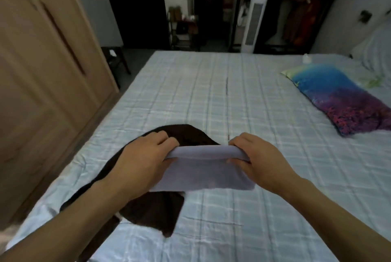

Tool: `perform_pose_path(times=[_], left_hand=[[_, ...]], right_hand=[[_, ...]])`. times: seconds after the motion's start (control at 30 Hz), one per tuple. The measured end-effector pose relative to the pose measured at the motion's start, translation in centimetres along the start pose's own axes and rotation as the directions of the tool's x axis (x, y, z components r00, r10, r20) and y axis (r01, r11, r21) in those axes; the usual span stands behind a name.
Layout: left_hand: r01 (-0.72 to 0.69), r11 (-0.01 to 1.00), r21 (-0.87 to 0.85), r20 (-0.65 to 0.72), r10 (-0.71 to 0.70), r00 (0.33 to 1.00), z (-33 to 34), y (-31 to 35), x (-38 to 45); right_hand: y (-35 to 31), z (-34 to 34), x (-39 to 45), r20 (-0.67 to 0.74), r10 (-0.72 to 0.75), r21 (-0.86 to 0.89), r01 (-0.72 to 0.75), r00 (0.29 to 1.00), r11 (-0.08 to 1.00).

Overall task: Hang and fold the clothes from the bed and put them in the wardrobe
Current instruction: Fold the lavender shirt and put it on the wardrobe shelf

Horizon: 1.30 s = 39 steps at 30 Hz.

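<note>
1. Left hand [146, 155] grips the left end of a pale lavender folded garment [203, 170], fingers curled over its top edge, thumb underneath.
2. Right hand [260, 158] grips the right end the same way. Hands are apart, with the cloth stretched between them and its folded top edge taut.
3. Garment is held just above the bed [243, 113], near the front edge, lower part hanging loose. Can't tell the garment type.
4. Dark brown garment [156, 208] lies flat on the bed directly under and behind the lavender one, extending toward the near-left corner; left forearm crosses over it.
5. Bed has a light blue checked sheet. Blue-purple printed pillow [342, 100] lies at right, well apart from the hands.
6. Wooden wardrobe [42, 71] stands left of the bed, doors closed.
7. Background: white tower fan [255, 22] and hanging clothes [300, 7] on an open rack beyond the far side of the bed, blurred.
</note>
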<state>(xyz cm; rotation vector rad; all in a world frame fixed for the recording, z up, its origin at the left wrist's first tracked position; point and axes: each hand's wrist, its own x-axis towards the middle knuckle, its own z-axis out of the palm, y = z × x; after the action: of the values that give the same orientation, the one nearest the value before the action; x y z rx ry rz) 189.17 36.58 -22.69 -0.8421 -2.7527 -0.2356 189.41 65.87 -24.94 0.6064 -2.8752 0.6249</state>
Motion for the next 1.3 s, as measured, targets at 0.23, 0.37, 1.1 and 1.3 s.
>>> perform_pose_path(times=[0.23, 0.37, 1.1, 1.3], left_hand=[[0.231, 0.949, 0.214, -0.076, -0.219, 0.973, -15.0, -4.9, -9.4], [0.417, 0.846, 0.332, -0.150, -0.389, 0.909, -21.6, -6.6, -17.2], [0.917, 0.091, 0.387, -0.573, -0.756, 0.317, -39.6, -6.8, -64.4], [0.904, 0.112, 0.413, -0.590, -0.723, 0.359, -42.0, -13.4, -70.1]], right_hand=[[-14.5, -3.5, 8.5, -0.029, -0.369, 0.016, 0.370, 0.929, 0.929], [-23.8, -2.7, 12.1, -0.017, -0.589, 0.063, 0.588, 0.808, 0.806], [-80.2, 10.3, 7.1, -0.009, -0.999, 0.209, 0.977, 0.035, 0.032], [-87.4, 13.2, 8.7, -0.027, -0.998, 0.145, 0.988, 0.059, 0.055]])
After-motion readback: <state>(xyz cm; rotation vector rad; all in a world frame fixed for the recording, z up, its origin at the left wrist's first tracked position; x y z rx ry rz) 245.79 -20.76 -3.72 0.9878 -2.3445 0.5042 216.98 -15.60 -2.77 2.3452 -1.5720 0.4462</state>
